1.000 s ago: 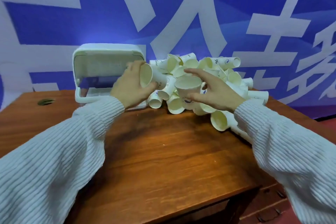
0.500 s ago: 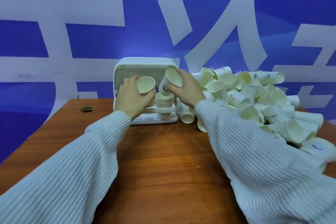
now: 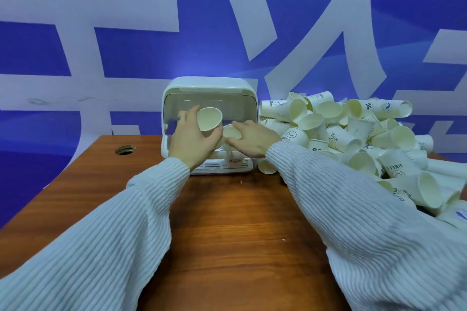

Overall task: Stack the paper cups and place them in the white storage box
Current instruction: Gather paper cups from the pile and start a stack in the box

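gripping one paper cup (image 3: pixel 209 118) each, both hands reach the white storage box (image 3: pixel 209 88).

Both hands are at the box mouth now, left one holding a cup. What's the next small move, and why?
Probably nest the cup held by the left hand onto the stack under the right hand, since that stack stands in the open white storage box.

Two arms reach forward from the bottom corners of the view, both covered in a loose, pale white knitted sweater. The left sleeve (image 3: pixel 106 242) and right sleeve (image 3: pixel 366 230) share fine, close ribbing in narrow raised lines. Each ends in a snug ribbed cuff at the wrist. The left hand (image 3: pixel 193 140) and right hand (image 3: pixel 252 140) are bare, without gloves.
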Demonstrator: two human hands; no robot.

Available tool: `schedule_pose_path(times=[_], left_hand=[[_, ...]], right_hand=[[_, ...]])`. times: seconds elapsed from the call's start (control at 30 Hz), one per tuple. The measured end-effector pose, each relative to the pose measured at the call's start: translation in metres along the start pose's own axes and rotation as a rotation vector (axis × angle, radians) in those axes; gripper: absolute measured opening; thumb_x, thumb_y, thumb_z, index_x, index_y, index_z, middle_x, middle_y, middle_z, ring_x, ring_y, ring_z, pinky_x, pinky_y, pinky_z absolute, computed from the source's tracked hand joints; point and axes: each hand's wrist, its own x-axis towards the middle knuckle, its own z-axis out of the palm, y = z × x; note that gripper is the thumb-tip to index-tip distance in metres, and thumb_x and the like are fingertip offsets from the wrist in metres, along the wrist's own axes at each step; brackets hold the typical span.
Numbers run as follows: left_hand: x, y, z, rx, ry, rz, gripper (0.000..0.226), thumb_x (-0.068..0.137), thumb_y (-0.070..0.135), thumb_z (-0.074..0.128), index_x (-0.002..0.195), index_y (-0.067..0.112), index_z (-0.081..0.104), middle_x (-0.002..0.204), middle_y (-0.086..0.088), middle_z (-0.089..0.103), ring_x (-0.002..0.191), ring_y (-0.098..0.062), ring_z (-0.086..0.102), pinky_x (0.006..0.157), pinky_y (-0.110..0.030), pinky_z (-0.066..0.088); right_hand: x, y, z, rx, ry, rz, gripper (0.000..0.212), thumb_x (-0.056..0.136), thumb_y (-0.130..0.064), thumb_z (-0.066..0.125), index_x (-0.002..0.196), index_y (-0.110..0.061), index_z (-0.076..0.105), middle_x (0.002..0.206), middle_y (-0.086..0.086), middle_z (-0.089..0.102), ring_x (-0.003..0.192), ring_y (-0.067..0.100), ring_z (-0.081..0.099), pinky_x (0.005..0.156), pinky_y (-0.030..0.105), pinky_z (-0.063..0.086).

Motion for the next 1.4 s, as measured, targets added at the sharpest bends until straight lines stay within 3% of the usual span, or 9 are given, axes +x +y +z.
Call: schedule_pose_path(times=[0.13,0.27,0.4,0.6,0.8,0.93,1.17,1.3,1.4], left_hand=[[0.004,-0.003,0.000,-0.046,0.015,0.004,0.074,0.091,0.051,0.067,0.152,0.019,0.039,0.147,-0.007,0.043,0.130,-0.027,0.050,0.100,-0.035,0.037],[0.011,-0.002,-0.001,-0.126,0.047,0.003,0.073,0.092,0.048,0.068,0.153,0.018,0.040,0.148,-0.005,0.044,0.132,-0.022,0.048,0.099,-0.027,0.033],[0.027,0.005,0.005,-0.177,0.035,-0.001,0.071,0.091,0.046,0.070,0.151,0.019,0.043,0.142,-0.005,0.049,0.128,-0.020,0.050,0.102,-0.029,0.037],[0.044,0.014,0.023,-0.143,-0.079,0.027,0.072,0.091,0.048,0.070,0.150,0.014,0.045,0.141,-0.010,0.051,0.130,-0.025,0.050,0.110,-0.038,0.039],[0.048,0.013,0.039,0.102,-0.284,0.106,0.058,0.086,0.058,0.062,0.127,0.017,0.060,0.119,-0.010,0.059,0.114,-0.030,0.059,0.098,-0.043,0.047],[0.043,0.009,0.049,0.283,-0.329,0.080,0.070,0.089,0.057,0.059,0.146,0.018,0.050,0.140,-0.012,0.053,0.125,-0.033,0.052,0.103,-0.048,0.043],[0.044,0.006,0.054,0.530,-0.517,0.113,0.088,0.095,0.076,0.022,0.164,0.021,0.017,0.172,0.000,0.017,0.152,-0.031,0.027,0.114,-0.058,0.030],[0.041,0.013,0.048,0.648,-0.551,0.134,0.097,0.091,0.084,0.023,0.165,0.023,0.012,0.173,0.003,0.001,0.158,-0.026,0.008,0.120,-0.057,0.020],[0.032,0.018,0.048,0.541,-0.360,0.208,0.093,0.091,0.080,0.036,0.163,0.022,0.021,0.172,-0.005,0.010,0.158,-0.026,0.006,0.122,-0.053,0.020]], right_hand=[[0.000,0.003,0.015,0.022,-0.024,-0.048,0.057,0.108,-0.051,0.017,0.147,-0.029,0.052,0.164,0.010,0.035,0.144,0.038,0.042,0.117,0.051,0.034],[0.005,0.002,0.018,0.118,0.033,-0.005,0.065,0.106,-0.052,0.024,0.163,-0.020,0.025,0.167,0.005,0.034,0.148,0.030,0.040,0.117,0.047,0.036],[0.006,0.004,0.018,0.176,0.026,0.004,0.069,0.104,-0.055,0.028,0.161,-0.015,0.025,0.164,0.010,0.037,0.144,0.028,0.044,0.110,0.046,0.039],[0.000,0.006,0.020,0.304,0.038,-0.001,0.080,0.105,-0.053,0.037,0.165,-0.017,-0.001,0.164,0.012,0.037,0.142,0.033,0.048,0.109,0.044,0.041],[0.000,0.009,0.016,0.414,-0.004,0.030,0.103,0.091,-0.053,0.053,0.162,-0.032,-0.018,0.123,0.012,0.068,0.110,0.034,0.068,0.097,0.042,0.051],[-0.002,0.014,0.013,0.505,-0.035,-0.004,0.120,0.088,-0.038,0.069,0.159,-0.031,-0.027,0.153,0.003,0.053,0.118,0.024,0.065,0.106,0.041,0.049],[-0.014,0.019,0.006,0.464,0.033,-0.079,0.113,0.083,-0.026,0.062,0.159,-0.039,-0.020,0.101,0.013,0.072,0.082,0.026,0.071,0.081,0.054,0.059],[-0.031,0.021,-0.009,0.377,0.057,-0.067,0.109,0.091,-0.018,0.065,0.163,-0.030,-0.016,0.128,0.028,0.064,0.111,0.035,0.068,0.094,0.051,0.056],[-0.051,0.029,-0.022,0.367,0.092,-0.054,0.100,0.095,-0.020,0.064,0.165,-0.029,-0.007,0.145,0.019,0.056,0.127,0.030,0.060,0.100,0.037,0.051]])
